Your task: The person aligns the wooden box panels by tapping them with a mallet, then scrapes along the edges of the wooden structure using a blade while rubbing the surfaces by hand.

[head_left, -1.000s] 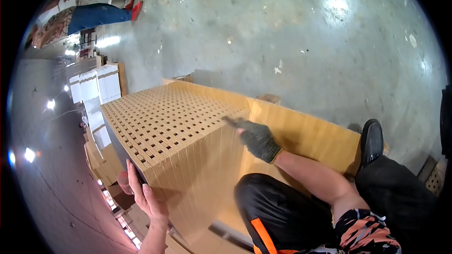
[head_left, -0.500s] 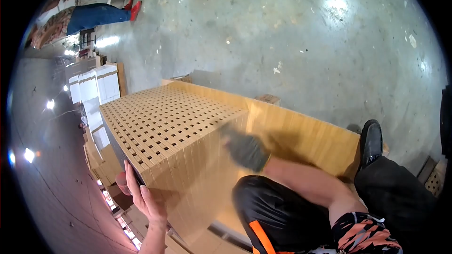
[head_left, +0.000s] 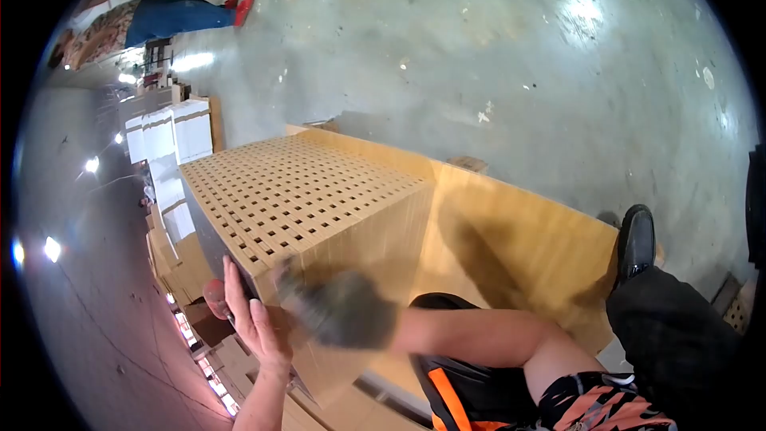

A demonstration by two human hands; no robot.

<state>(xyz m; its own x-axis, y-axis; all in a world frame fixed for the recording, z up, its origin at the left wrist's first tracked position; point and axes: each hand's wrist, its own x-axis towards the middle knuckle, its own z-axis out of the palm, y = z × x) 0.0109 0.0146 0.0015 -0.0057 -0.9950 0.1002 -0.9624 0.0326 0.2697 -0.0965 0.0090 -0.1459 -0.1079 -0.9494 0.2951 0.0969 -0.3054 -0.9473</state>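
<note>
Left hand (head_left: pixel 262 331) is resting open along the corner of the stack (head_left: pixel 307 191); the gloved right hand (head_left: pixel 343 311) is showing too blurred to tell its grip. Bracing well is probably needing flat left fingers. The stack is standing against the board (head_left: pixel 527 231), floor (head_left: pixel 447 40) lying beyond.

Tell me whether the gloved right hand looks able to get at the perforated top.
Probably yes: the gloved right hand, though blurred, is close by an edge of the perforated top, which lies uncovered; the bare left hand is only at one corner.
</note>
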